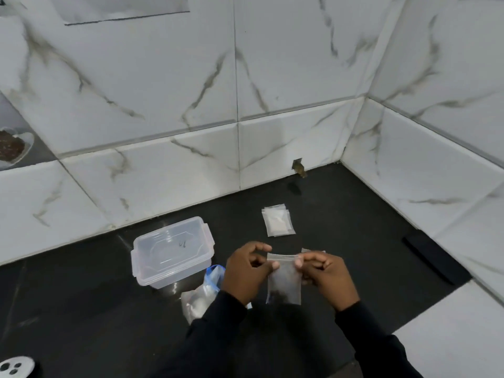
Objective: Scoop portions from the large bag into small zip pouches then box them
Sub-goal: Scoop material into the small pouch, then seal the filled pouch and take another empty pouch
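Home kitchen: marble-look wall tiles (163, 85), black countertop (81, 309)

Both hands up over a glossy black countertop (81, 309), pinching the top strip of a small clear zip pouch (284, 282) that hangs upright between them. Left hand (246, 271) on the left corner, right hand (326, 276) on the right. Just left of them, a clear rectangular plastic box (170, 252) with its snap lid on. Crumpled clear plastic bag with a blue edge (203, 293) right below the box, partly behind the left black sleeve (215, 331). Further back, a little stack of flat clear pouches (278, 221). White marble-look wall tiles (272, 64) all around.
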Demonstrator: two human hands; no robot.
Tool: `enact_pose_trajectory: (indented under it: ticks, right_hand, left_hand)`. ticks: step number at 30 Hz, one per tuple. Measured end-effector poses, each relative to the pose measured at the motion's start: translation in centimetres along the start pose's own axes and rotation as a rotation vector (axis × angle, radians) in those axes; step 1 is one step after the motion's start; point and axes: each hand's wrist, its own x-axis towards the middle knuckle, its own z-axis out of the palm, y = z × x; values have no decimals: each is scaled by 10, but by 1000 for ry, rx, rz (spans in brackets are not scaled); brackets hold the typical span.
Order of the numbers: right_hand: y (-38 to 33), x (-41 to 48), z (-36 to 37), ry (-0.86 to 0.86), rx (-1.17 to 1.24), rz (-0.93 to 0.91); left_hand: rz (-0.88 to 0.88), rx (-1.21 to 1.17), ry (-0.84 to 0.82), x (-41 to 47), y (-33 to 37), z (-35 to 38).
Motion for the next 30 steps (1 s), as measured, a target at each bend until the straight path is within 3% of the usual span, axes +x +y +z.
enact_pose_trajectory:
  ticks: [6,12,16,18,25,30]
  right_hand:
    - [59,56,-58,215,-111,136]
    - [103,102,-87,272,-311,322]
    - [102,114,-90,312,-682,237]
    - [93,125,-82,343,-756,143]
    - [62,212,-6,83,-690,-50]
    - [52,261,27,-68,-986,-14]
  left_hand:
    - [-176,98,-48,64,-25,94]
    - [-405,80,-57,104,-55,148]
    - [-452,87,-1,113,-67,156]
    - [-461,52,30,116,-70,153]
    - [-438,-77,147,116,-53,113]
    - [-339,-92,200,103,-35,76]
